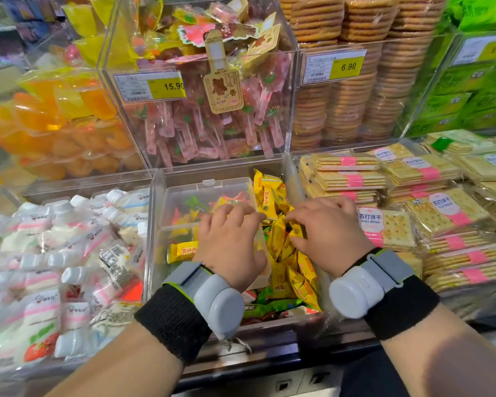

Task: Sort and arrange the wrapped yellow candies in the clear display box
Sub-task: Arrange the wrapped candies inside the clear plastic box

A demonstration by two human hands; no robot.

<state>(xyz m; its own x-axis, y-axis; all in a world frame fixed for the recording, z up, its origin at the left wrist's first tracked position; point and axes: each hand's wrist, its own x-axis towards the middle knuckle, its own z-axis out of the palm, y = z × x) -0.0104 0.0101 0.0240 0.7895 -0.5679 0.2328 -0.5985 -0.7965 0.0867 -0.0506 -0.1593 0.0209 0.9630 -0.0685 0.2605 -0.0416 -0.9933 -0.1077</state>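
Mid-sort, we judged: our left hand (229, 245) rested bent fingers on inner tub (206, 193), grip unclear; right hand (328, 233) pinched among yellow candies (277, 239), heaped unaligned along display box (155, 196) right side.

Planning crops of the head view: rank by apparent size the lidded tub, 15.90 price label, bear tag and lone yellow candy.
1. lidded tub
2. 15.90 price label and bear tag: they look alike, so not ranked
3. lone yellow candy
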